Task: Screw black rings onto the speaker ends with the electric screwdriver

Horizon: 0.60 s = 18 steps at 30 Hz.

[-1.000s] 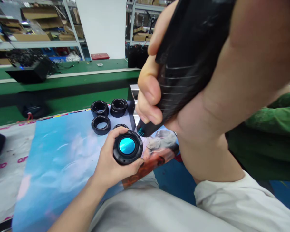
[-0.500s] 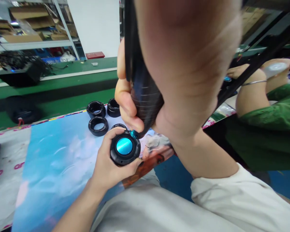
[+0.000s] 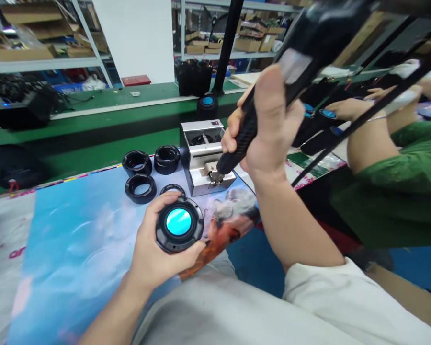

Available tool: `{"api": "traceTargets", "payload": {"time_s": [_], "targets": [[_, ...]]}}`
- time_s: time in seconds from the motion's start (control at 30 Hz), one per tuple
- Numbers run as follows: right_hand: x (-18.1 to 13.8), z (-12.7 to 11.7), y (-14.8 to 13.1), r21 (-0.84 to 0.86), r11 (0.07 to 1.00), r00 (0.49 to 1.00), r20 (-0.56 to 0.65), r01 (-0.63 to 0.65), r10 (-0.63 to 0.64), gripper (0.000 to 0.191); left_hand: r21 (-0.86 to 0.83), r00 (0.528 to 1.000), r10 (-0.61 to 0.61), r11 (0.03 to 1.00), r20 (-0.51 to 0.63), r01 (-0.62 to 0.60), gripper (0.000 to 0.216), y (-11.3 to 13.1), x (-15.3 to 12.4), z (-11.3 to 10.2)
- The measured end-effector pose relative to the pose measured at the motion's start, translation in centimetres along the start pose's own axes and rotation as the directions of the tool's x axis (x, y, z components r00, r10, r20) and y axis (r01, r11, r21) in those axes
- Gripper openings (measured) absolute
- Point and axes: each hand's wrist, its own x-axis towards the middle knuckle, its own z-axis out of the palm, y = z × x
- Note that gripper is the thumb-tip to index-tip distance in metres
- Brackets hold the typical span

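Note:
A round black speaker [image 3: 164, 233] with a shiny blue centre is gripped at its rim by my left hand [image 3: 149, 261], thumb below and fingers on the far side. The blue face is turned up toward me. My right hand [image 3: 271, 122] is wrapped round a black electric screwdriver [image 3: 244, 132], held at a slant. Its lower end is at the front outlet of a silver screw feeder [image 3: 198, 183]; whether the bit touches a screw cannot be made out. Several black rings [image 3: 141, 188] lie left of the feeder, one partly hidden behind the speaker.
A printed blue poster sheet [image 3: 82, 230] covers the bench. Behind it runs a green conveyor [image 3: 104, 132], with a blue-centred speaker unit [image 3: 207, 103] on it. A black post [image 3: 227, 45] rises beyond. At right, a co-worker's arm in a green sleeve [image 3: 391, 167] reaches toward similar units.
My right hand has carried the electric screwdriver from the speaker's rim up and right to the screw feeder, which now shows. The left hand still holds the speaker, turned slightly.

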Motion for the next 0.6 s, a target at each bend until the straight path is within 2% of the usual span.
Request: {"api": "traceTargets", "payload": {"time_s": [0.17,0.23,0.3,0.4,0.5,0.53,0.6], "targets": [[1.3,-0.8,6.2,0.153,0.977,0.985,-0.109,0.148,-0.132,0.062,-0.001,1.000,-0.004,1.000,-0.011,0.004,0.065,0.2,0.2,0.0],[1.6,-1.1,7.3,0.193,0.966,0.981,-0.119,0.174,-0.153,0.064,-0.005,1.000,0.001,1.000,-0.021,-0.001,0.065,0.2,0.2,0.1],[1.7,-1.4,7.4,0.200,0.971,0.991,-0.066,0.129,-0.118,0.063,-0.008,1.000,-0.001,1.000,-0.026,0.001,0.065,0.2,0.2,0.1],[1.4,-1.5,5.3,0.248,0.960,0.991,-0.044,0.133,-0.126,0.058,-0.024,1.000,-0.025,0.999,-0.013,0.025,0.066,0.2,0.2,0.1],[0.8,-0.2,0.7,0.343,0.899,0.960,-0.027,0.272,-0.280,0.053,-0.035,0.999,-0.036,0.999,0.009,0.037,0.076,0.2,0.2,0.0],[0.5,0.6,-1.0,0.318,0.921,0.970,0.011,0.225,-0.241,0.054,-0.037,0.999,-0.037,0.999,0.017,0.037,0.080,0.1,0.2,-0.1],[0.2,2.6,-3.9,0.326,0.939,0.991,0.038,0.109,-0.128,0.071,-0.046,0.999,-0.040,0.998,0.021,0.041,0.088,0.0,0.2,-0.1]]}}
